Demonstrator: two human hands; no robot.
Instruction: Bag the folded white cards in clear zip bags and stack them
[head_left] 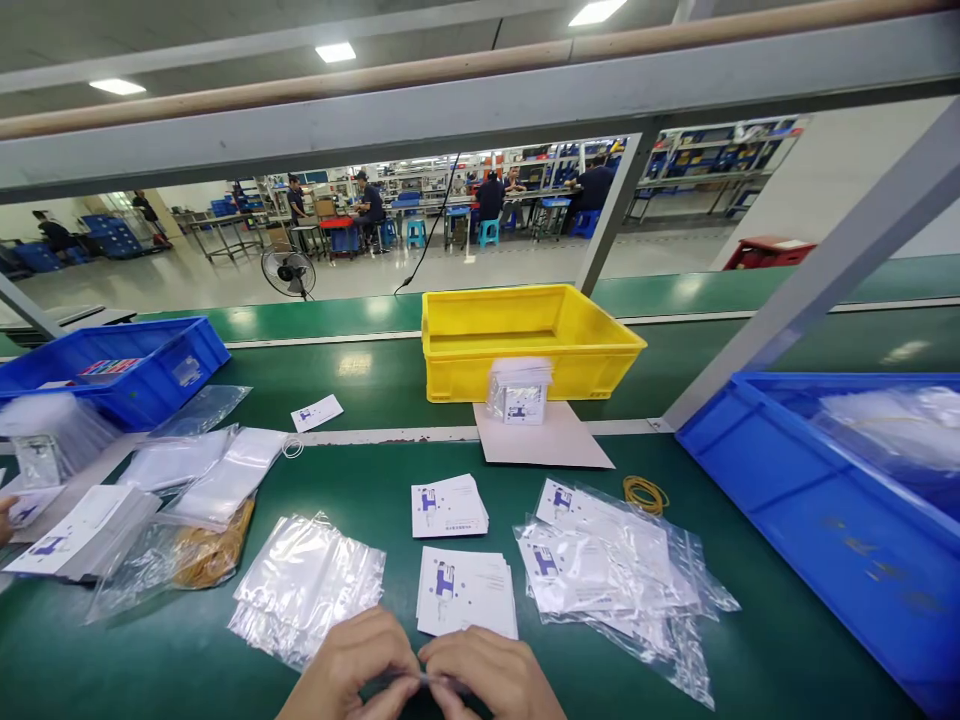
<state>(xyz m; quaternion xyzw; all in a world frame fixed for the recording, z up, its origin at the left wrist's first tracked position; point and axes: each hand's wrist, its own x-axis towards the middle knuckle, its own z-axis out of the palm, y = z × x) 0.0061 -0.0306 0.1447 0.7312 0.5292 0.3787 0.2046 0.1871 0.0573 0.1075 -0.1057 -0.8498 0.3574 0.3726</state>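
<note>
My left hand (360, 665) and my right hand (491, 672) meet at the bottom edge of the view. Both are closed, fingertips and thumbs pinching a thin piece of clear plastic (426, 680), mostly hidden by the fingers. Just beyond them lie a stack of white printed leaflets (465, 592) and a second leaflet stack (448, 507). A pile of clear plastic bags (311, 585) rests to the left of the leaflets. Over on the right, bags with leaflets inside (607, 570) overlap in a loose heap.
A yellow bin (532, 345) stands behind, with a bundle of bagged leaflets (523, 392) on cardboard (544, 440) before it. Blue bins (832, 540) flank both sides. Rubber bands (645, 494) lie at right. Another person's hand (6, 518) shows at far left, near stacked leaflets (79, 530).
</note>
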